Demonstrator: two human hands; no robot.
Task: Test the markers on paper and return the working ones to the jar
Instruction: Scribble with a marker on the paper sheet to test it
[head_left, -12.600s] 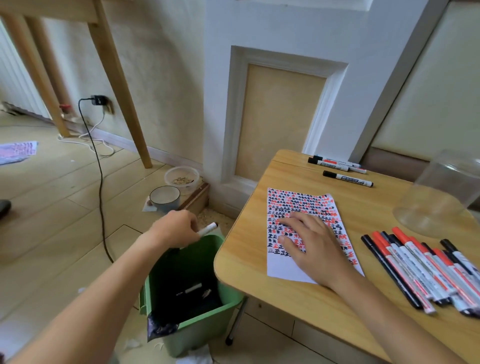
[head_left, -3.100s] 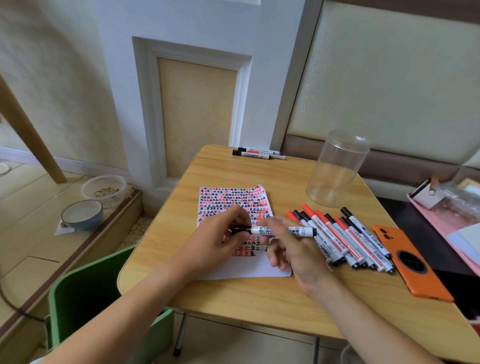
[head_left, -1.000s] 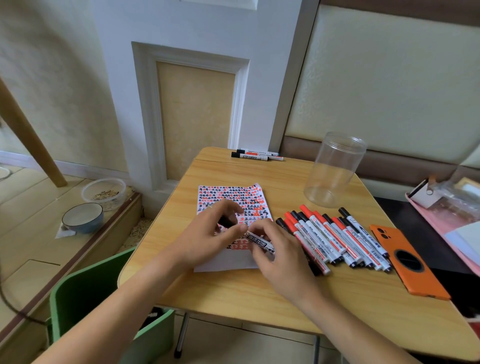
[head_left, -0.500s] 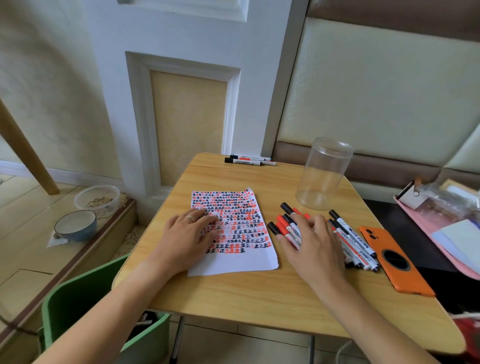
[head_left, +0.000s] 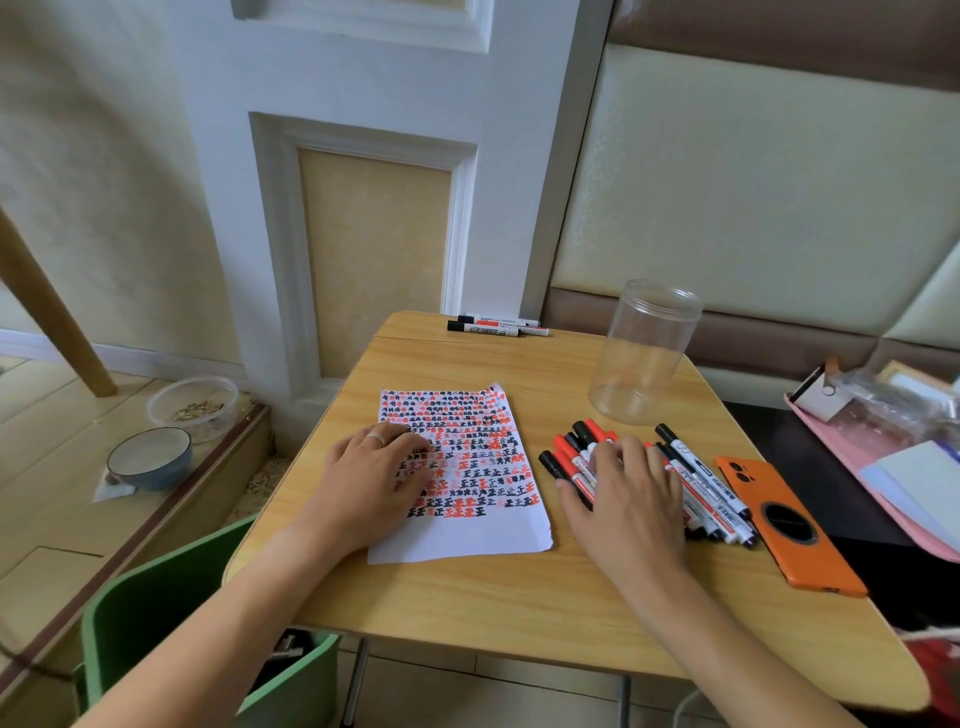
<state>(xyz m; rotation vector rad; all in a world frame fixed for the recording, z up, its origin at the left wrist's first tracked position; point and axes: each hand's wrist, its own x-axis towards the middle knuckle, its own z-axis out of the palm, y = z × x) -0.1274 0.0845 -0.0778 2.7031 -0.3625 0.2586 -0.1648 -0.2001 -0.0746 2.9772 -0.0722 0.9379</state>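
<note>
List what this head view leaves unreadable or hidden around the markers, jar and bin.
- Markers: middle of the pile covered by the right hand; label print too small.
- Green bin: contents hidden by its wall and the table edge.
- Paper: left part under the left hand.
- Jar: looks empty.

Both forearms are seen bare, no sleeves reaching them. A thin silver ring (head_left: 375, 439) is worn on the left hand (head_left: 376, 475), at centre left of the frame.

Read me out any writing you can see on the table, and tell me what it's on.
"正", handwritten over and over in red and black rows, on the paper.
Printed labels on the markers in the pile: too small to read.
Labels on the markers at the far edge: too small to read.
</note>
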